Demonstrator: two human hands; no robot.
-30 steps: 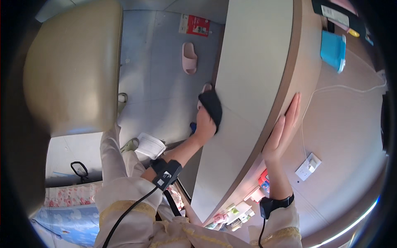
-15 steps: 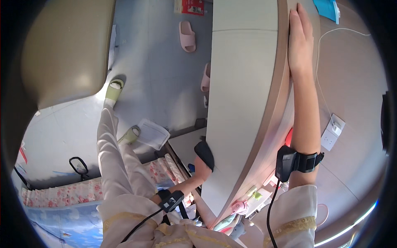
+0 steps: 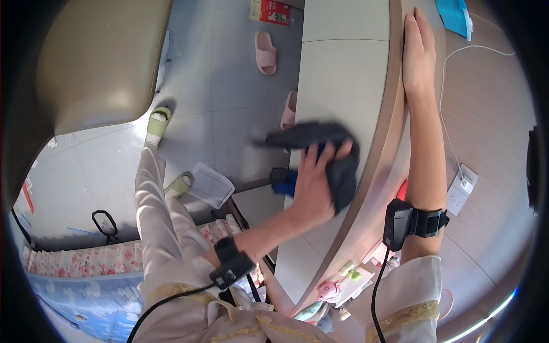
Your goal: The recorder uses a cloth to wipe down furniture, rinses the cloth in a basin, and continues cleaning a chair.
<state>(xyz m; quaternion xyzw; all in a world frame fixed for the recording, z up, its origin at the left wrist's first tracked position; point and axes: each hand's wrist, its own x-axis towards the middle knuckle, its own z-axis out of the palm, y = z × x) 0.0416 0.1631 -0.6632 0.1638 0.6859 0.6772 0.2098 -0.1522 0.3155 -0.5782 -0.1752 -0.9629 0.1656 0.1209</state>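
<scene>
My left hand (image 3: 315,184) presses a dark cloth (image 3: 333,150) flat against the pale side panel (image 3: 337,86) of a curved counter. The cloth bunches under my fingers and trails out to the left. My right hand (image 3: 417,51) lies flat, fingers together, on the counter's brown rim (image 3: 394,114), holding nothing. Both wrists carry black bands with cables.
Two pink slippers (image 3: 266,52) lie on the grey floor, along with a red box (image 3: 270,10), a sheet of paper (image 3: 210,184) and a beige cushion-like seat (image 3: 97,57). A blue item (image 3: 454,17) and a white socket with a cable (image 3: 462,186) sit on the countertop.
My left hand has carried the cloth from low down the panel up to its middle. My right hand keeps its place on the rim.
</scene>
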